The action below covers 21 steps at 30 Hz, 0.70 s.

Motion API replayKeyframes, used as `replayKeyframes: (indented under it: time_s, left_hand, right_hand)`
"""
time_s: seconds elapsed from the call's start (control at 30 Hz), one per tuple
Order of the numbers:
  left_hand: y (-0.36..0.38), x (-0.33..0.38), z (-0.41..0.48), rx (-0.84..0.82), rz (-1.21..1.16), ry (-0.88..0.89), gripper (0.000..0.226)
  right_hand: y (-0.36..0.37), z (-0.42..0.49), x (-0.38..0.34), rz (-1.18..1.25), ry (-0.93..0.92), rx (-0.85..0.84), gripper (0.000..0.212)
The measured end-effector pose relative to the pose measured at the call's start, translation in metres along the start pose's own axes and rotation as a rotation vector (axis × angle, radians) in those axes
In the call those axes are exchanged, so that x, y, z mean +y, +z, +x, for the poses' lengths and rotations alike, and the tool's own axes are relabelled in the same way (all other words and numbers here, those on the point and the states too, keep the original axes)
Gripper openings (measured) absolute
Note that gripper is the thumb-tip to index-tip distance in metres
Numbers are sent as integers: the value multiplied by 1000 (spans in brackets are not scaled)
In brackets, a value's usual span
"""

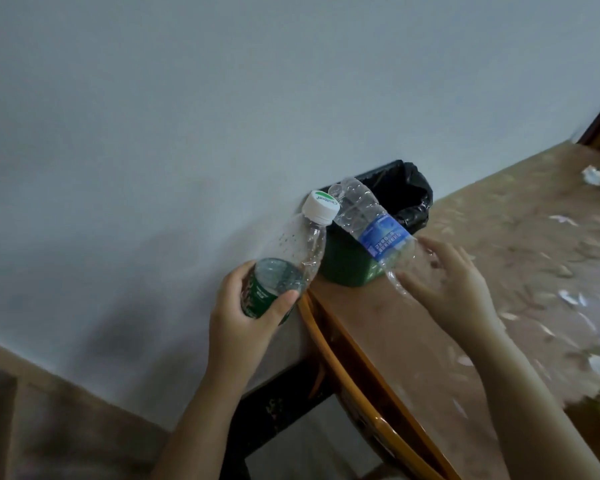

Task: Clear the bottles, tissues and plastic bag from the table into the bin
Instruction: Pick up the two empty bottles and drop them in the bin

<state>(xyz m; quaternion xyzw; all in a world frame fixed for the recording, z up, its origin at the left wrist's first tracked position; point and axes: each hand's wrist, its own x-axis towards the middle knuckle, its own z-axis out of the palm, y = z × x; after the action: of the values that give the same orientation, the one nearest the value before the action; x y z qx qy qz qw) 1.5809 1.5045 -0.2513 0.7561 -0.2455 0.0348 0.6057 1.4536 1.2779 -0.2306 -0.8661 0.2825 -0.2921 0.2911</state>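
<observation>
Green-label bottle [289, 257] within left fingers [235, 276], near bin [343, 268]

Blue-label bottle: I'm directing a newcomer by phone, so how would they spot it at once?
Find the green bin with the black liner, at the table's corner by the wall. The blue-label bottle slants across its near rim, base by the right hand. Unlike the white-capped green-label bottle in the left hand's grip, its label is blue and it looks empty.
</observation>
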Motion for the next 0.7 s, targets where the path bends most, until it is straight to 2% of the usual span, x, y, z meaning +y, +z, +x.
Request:
replayKeyframes:
  time_s: [0.17,0.43,0.7]
  left_hand:
    - [28,-1,51,-42,44,51,57]
    - [75,2,111,-71,113,90,68]
    - [109,1,139,-97,134,89,68]
  right_hand:
    - [-11,57,21,-60,-14,-2,58]
    - [-31,149,68,-190,-131,-232,56]
    - [-25,200,91,-243,-191,-432,59]
